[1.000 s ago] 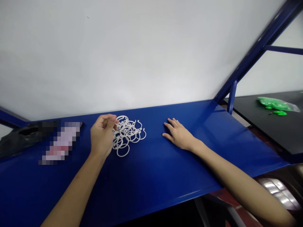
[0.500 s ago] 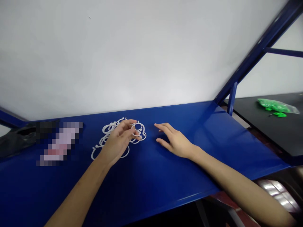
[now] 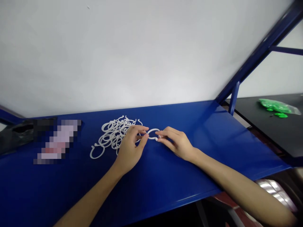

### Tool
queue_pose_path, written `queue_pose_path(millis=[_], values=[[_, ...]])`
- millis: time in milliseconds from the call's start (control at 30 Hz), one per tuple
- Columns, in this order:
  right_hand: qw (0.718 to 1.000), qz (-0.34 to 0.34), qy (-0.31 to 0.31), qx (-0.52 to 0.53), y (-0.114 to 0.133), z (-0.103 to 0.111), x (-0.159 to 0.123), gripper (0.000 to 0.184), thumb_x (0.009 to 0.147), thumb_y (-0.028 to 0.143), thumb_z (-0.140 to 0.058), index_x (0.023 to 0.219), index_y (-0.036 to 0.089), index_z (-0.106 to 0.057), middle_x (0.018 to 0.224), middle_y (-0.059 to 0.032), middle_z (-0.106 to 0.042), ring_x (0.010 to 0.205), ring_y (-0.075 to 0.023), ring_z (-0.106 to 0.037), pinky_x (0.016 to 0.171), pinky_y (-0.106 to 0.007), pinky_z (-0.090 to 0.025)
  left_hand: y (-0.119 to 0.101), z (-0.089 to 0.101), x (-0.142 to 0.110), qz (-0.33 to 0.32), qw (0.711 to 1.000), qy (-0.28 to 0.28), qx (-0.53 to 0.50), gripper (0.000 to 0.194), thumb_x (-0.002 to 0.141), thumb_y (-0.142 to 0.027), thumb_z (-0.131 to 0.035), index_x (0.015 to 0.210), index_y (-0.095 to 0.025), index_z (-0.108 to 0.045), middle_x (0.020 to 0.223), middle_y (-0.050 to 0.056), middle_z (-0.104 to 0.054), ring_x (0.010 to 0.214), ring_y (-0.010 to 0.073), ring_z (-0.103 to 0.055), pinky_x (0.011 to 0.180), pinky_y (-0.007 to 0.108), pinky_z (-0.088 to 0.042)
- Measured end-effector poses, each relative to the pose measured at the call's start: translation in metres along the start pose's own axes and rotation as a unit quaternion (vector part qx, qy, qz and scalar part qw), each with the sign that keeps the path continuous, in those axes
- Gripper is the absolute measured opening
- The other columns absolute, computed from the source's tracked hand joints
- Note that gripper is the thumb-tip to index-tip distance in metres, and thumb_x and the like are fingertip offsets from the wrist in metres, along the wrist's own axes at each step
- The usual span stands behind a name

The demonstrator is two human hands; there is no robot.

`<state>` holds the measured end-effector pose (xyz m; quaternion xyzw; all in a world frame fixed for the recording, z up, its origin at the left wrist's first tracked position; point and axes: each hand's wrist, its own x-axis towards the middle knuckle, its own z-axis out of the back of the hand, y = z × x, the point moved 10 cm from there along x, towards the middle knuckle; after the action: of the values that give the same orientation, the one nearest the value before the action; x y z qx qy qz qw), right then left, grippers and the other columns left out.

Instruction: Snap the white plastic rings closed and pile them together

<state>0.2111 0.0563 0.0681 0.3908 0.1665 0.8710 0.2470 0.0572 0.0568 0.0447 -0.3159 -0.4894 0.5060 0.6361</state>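
A white plastic shower curtain ring (image 3: 152, 138) is held just over the blue table, between my two hands. My left hand (image 3: 131, 146) pinches its left side with thumb and fingertips. On the ring's right side, by the knobbed end, the fingers of my right hand (image 3: 180, 143) are closed in a pinch. A tangled pile of similar white rings (image 3: 118, 126) lies left of my left hand, which covers part of it. One ring (image 3: 94, 157) sits at the pile's near left edge.
The blue table (image 3: 165, 183) meets a pale wall (image 3: 142, 56). At the left lie a black plastic bag (image 3: 14, 138) and a pixelated item (image 3: 59, 140). A blue metal frame (image 3: 234, 97) rises at right, beside a black table (image 3: 265, 132) holding a clear bag of green pieces (image 3: 276, 105).
My left hand has moved right, away from the pile, with a ring. My right hand, open before, has closed on that ring's right side.
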Motion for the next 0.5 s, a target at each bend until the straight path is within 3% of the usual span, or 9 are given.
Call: queue_pose_path(millis=[100,200,333,500], values=[[1.0,-0.004,0.011,-0.002,0.001,-0.002,0.001,0.021,0.102,0.032,-0.054,0.115,0.019,-0.064,0.091,-0.0059,-0.07,0.08,-0.0159,-0.066,0.072,-0.029,-0.056,-0.031,-0.008,-0.01,-0.156,0.976,-0.006,0.154,0.014,0.095,-0.026,-0.056,0.103,-0.024,-0.068,0.106,0.003,-0.068,0.102,0.0182,-0.066,0.094,0.038,-0.056],[1.0,-0.003,0.009,0.004,0.002,-0.001,0.001,0.021,0.101,0.034,-0.056,0.111,0.018,-0.066,0.089,-0.006,-0.069,0.08,-0.0159,-0.066,0.071,-0.028,-0.056,-0.039,-0.016,-0.017,-0.196,0.965,0.011,0.172,0.011,0.096,-0.023,-0.057,0.102,-0.023,-0.066,0.096,0.001,-0.073,0.09,0.0148,-0.069,0.085,0.03,-0.057],[0.999,-0.043,-0.002,0.03,-0.003,0.002,0.001,0.019,0.098,0.035,-0.062,0.107,0.018,-0.064,0.101,-0.0081,-0.067,0.075,-0.0137,-0.065,0.068,-0.028,-0.056,-0.026,-0.008,-0.011,-0.112,0.986,-0.002,0.121,0.007,0.093,-0.023,-0.062,0.096,-0.025,-0.068,0.091,-0.002,-0.076,0.082,0.0136,-0.072,0.08,0.027,-0.058],[0.991,-0.108,-0.001,0.076,-0.014,-0.003,-0.002,0.016,0.1,0.029,-0.058,0.113,0.02,-0.057,0.09,-0.0021,-0.072,0.068,-0.0117,-0.067,0.061,-0.023,-0.055,0.0,-0.001,-0.006,0.015,1.0,-0.012,-0.002,0.011,0.091,-0.035,-0.064,0.095,-0.025,-0.069,0.088,-0.002,-0.077,0.076,0.0151,-0.074,0.071,0.026,-0.058]])
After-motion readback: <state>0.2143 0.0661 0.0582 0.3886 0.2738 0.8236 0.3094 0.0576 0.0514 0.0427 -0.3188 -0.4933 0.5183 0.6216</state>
